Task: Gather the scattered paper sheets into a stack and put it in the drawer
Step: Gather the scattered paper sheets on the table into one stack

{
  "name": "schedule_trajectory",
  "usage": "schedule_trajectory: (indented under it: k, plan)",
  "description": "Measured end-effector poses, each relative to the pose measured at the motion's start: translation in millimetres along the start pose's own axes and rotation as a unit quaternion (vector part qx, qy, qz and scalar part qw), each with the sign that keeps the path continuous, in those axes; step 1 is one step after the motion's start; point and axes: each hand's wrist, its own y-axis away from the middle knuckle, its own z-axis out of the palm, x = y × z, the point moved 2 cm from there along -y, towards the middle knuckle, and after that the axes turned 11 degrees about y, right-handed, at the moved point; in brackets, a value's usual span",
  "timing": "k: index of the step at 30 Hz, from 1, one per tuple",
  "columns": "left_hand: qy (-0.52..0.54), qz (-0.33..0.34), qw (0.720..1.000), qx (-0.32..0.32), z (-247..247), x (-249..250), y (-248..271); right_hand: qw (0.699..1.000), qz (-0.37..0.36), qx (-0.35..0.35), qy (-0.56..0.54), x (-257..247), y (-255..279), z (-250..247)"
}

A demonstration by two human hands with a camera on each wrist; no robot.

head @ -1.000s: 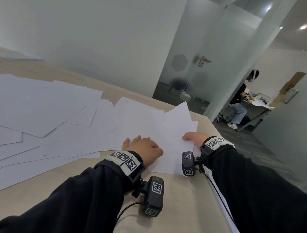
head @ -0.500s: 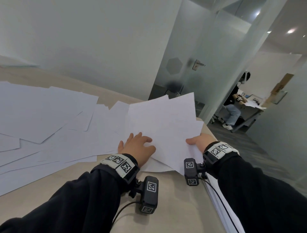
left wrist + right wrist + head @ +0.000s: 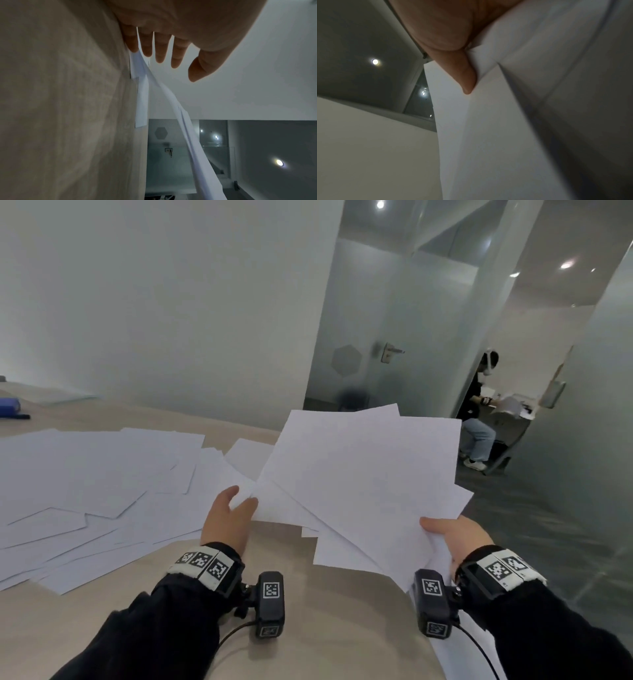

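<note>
Both hands on fanned sheets (image 3: pixel 363 474): right hand (image 3: pixel 455 537) pinching corner, left hand (image 3: pixel 227 517) fingers (image 3: pixel 161 50) straight against edge.

I am in an office, at a pale wooden desk (image 3: pixel 342 645) spread with paper sheets (image 3: pixel 102 474), frosted glass door (image 3: pixel 370 337) ahead, recessed ceiling lights (image 3: pixel 567 264), a seated person (image 3: pixel 479 419) working beyond.

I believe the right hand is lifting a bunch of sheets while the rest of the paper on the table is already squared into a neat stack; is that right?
Not quite: the right hand does hold the lifted sheets, but the head view shows the other paper still scattered across the table, not stacked.
</note>
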Motion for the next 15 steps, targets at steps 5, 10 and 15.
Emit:
schedule_trajectory:
  k: [5, 10, 15]
  plan:
    - [0.066, -0.081, 0.994, -0.023, -8.8, -3.3, 25.2, 0.996, 0.021, -0.047, -0.078, 25.5, 37.9, -3.6]
    - [0.113, -0.129, 0.983, -0.067, -18.6, -8.5, 54.7, 0.987, -0.011, -0.05, -0.153, 32.9, 63.8, 0.8]
    - [0.132, -0.202, 0.959, -0.151, -18.7, -2.6, 87.6, 0.98, -0.022, -0.063, -0.186, 38.8, 82.1, 34.1]
